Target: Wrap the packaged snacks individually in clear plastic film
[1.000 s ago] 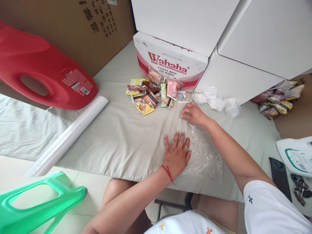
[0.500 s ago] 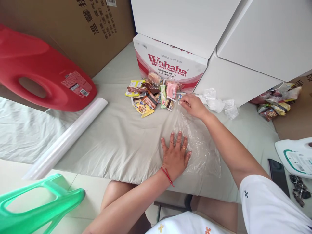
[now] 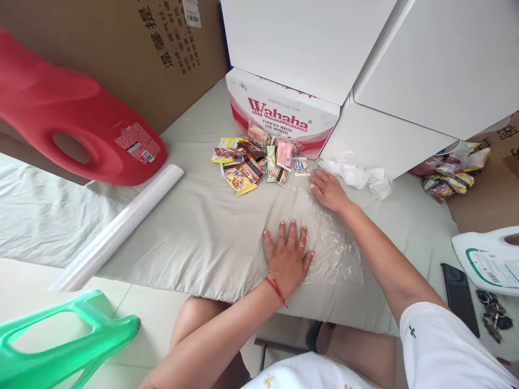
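Note:
My left hand (image 3: 287, 260) lies flat, fingers spread, on the near left part of a clear plastic bag (image 3: 334, 251). The bag is spread over the grey-green cloth. At the bag's far end rests my right hand (image 3: 329, 190), palm down with its fingers stretched out and nothing gripped. Just beyond those fingertips is a small white and blue snack packet (image 3: 301, 166). To its left lies a heap of wrapped snacks, with a yellow cookie packet (image 3: 240, 182), a green packet (image 3: 271, 163) and a pink packet (image 3: 285, 152) among them.
A Wahaha carton (image 3: 284, 116) stands behind the snacks. Crumpled clear plastic (image 3: 357, 174) lies right of my right hand. On the left are a red jug (image 3: 81, 119), a white roll (image 3: 121, 224) and a green stool (image 3: 81, 335). A phone (image 3: 460, 297) and keys (image 3: 494, 316) lie right.
My right hand has drawn back slightly to the right from the small white and blue packet, its fingers now stretched out. The left hand stays flat on the bag. The view has shifted slightly.

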Available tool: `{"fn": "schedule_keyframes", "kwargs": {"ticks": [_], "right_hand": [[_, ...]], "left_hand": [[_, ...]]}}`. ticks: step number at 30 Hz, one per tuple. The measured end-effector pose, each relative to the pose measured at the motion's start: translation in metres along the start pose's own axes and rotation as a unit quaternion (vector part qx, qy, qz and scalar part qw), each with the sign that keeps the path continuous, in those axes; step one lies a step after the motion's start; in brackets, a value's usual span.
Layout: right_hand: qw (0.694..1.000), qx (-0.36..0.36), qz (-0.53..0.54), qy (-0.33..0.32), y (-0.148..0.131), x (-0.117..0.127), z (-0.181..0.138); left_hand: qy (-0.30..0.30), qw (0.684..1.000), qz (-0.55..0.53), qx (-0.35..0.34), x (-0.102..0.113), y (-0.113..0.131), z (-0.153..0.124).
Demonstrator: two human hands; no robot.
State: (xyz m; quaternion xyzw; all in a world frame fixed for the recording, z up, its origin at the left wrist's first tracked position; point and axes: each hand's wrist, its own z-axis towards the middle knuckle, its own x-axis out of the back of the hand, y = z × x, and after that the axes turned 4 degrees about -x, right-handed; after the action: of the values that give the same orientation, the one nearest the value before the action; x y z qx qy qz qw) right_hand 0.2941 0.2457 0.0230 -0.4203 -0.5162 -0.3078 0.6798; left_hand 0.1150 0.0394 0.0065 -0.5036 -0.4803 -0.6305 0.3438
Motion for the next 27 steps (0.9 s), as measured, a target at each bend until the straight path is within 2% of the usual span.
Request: {"fn": "schedule_keyframes", "kwargs": {"ticks": [3, 5, 9, 12, 14, 17, 19, 23, 25, 27], "right_hand": [[0.996, 0.024, 0.067, 0.056, -0.015, 0.015, -0.02], [0.993, 0.034, 0.096, 0.061, -0.032, 0.024, -0.048], [0.996, -0.01, 0.087, 0.007, -0.065, 0.026, -0.112], [0.997, -0.049, 0.044, -0.03, -0.079, 0.013, -0.148], [0.997, -0.057, 0.023, -0.042, -0.083, 0.003, -0.165], [0.997, -0.067, 0.011, -0.046, -0.084, -0.009, -0.184], [0.996, -0.086, 0.007, -0.037, -0.08, -0.016, -0.196], [0.99, -0.138, 0.011, 0.0, -0.063, -0.02, -0.225], [0.987, -0.156, 0.026, 0.02, -0.056, -0.013, -0.232], [0.982, -0.178, 0.042, 0.049, -0.052, 0.001, -0.225]], "left_hand": [[0.028, 0.999, 0.0, 0.017, 0.006, -0.003, -0.001], [0.051, 0.998, 0.0, 0.027, 0.017, -0.008, 0.0], [0.112, 0.992, -0.006, 0.061, 0.049, -0.019, 0.008], [0.119, 0.991, -0.023, 0.064, 0.063, -0.016, 0.023], [0.102, 0.994, -0.021, 0.031, 0.059, -0.012, 0.037], [0.047, 0.999, -0.005, -0.024, 0.039, -0.015, 0.056], [0.011, 1.0, 0.004, -0.001, 0.024, -0.025, 0.064], [0.015, 1.0, 0.01, 0.018, 0.007, -0.041, 0.065], [0.015, 1.0, 0.008, 0.022, 0.005, -0.042, 0.063], [0.008, 1.0, 0.005, 0.02, 0.004, -0.039, 0.062]]}}
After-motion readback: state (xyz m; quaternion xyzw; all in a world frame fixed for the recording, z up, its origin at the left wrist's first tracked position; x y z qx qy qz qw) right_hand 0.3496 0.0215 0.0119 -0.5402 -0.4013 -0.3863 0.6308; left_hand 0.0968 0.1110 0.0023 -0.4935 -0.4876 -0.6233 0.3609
